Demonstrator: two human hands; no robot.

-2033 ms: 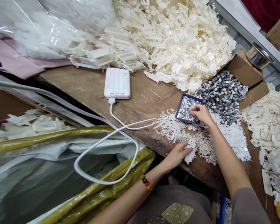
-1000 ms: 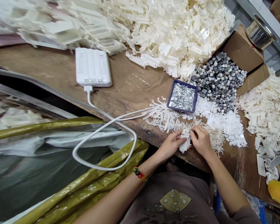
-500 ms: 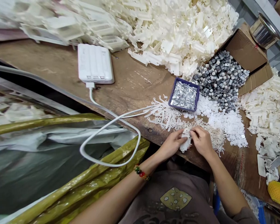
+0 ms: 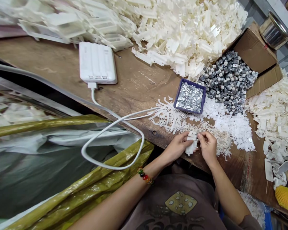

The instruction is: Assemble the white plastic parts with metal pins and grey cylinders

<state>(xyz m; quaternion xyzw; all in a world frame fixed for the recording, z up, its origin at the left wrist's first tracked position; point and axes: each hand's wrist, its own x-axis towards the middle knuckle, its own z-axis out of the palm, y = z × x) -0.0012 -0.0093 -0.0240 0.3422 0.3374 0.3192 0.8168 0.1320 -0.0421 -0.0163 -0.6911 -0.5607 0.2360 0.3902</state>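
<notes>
My left hand (image 4: 176, 147) grips a small white plastic part (image 4: 191, 146) at the near edge of the wooden bench (image 4: 62, 64). My right hand (image 4: 208, 145) is pinched against the part's right side; whatever its fingertips hold is too small to make out. Just beyond the hands lie small white plastic pieces (image 4: 218, 137) and thin white strips (image 4: 166, 116). A small purple tray (image 4: 175, 101) of shiny metal pins sits behind them.
A cardboard box (image 4: 252, 48) spills grey metal pieces (image 4: 227, 80). Large heaps of cream plastic parts (image 4: 182, 28) fill the back and right. A white power bank (image 4: 96, 66) with a looping white cable (image 4: 110, 127) lies at left. Olive plastic sacks (image 4: 69, 198) hang below the bench.
My right hand left the purple tray and came back to the white part in my left hand. Since then both hands stay together on it, with small finger shifts.
</notes>
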